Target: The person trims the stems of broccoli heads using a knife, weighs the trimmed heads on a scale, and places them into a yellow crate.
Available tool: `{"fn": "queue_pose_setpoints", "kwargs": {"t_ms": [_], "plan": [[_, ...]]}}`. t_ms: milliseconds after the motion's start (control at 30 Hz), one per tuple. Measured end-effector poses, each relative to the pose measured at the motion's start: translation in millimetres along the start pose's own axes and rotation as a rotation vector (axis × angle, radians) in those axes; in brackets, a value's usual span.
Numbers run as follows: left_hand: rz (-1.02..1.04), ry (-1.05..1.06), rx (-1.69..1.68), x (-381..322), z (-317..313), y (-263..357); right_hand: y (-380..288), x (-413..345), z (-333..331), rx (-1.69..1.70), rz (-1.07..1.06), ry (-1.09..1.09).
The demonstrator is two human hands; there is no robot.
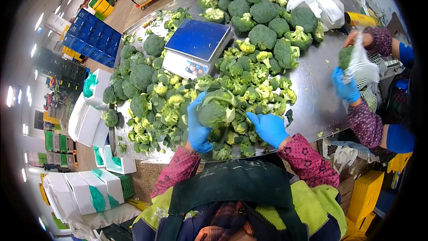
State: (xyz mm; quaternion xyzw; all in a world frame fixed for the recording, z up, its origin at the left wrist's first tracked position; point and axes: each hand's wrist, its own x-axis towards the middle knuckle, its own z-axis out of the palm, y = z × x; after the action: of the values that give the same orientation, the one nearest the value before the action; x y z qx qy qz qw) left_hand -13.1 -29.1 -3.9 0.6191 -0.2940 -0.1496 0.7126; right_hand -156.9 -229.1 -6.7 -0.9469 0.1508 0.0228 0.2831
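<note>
In my gloved left hand (198,129) rests a broccoli head (211,115), its cut stem and a leaf turned toward the right. My right hand (269,128), also in a blue glove, is closed around a knife (241,109); only a thin dark part of it shows by the stem, and the handle is hidden in the fist. Beneath and beyond both hands, small broccoli florets (257,73) and leaf trimmings are heaped on a metal table (317,107). A digital scale (200,40) with a blue platform stands behind the heap.
Larger broccoli heads (262,36) are piled at the far side, others to the left. At right, a co-worker's gloved hand (346,85) holds broccoli with white netting (364,70). White foam boxes (87,117) stand beyond the table's left edge. Yellow crates (364,194) sit low on the right.
</note>
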Motion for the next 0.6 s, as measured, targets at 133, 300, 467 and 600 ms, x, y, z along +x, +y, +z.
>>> {"fn": "queue_pose_setpoints", "kwargs": {"t_ms": [133, 300, 467, 600], "plan": [[-0.081, -0.007, 0.175, -3.1, -15.4, 4.2, -0.3, -12.8, 8.5, 0.207, 0.041, 0.091], [-0.065, -0.258, 0.556, -11.2, -31.9, 51.1, -27.2, -23.7, 16.5, 0.138, -0.068, 0.198], [-0.138, -0.271, 0.552, -19.9, -16.4, 57.6, -38.5, -19.1, 33.4, 0.149, -0.092, 0.153], [-0.196, -0.215, 0.378, -21.2, -22.7, 42.6, -38.7, -30.0, 20.5, 0.196, -0.078, 0.153]]}}
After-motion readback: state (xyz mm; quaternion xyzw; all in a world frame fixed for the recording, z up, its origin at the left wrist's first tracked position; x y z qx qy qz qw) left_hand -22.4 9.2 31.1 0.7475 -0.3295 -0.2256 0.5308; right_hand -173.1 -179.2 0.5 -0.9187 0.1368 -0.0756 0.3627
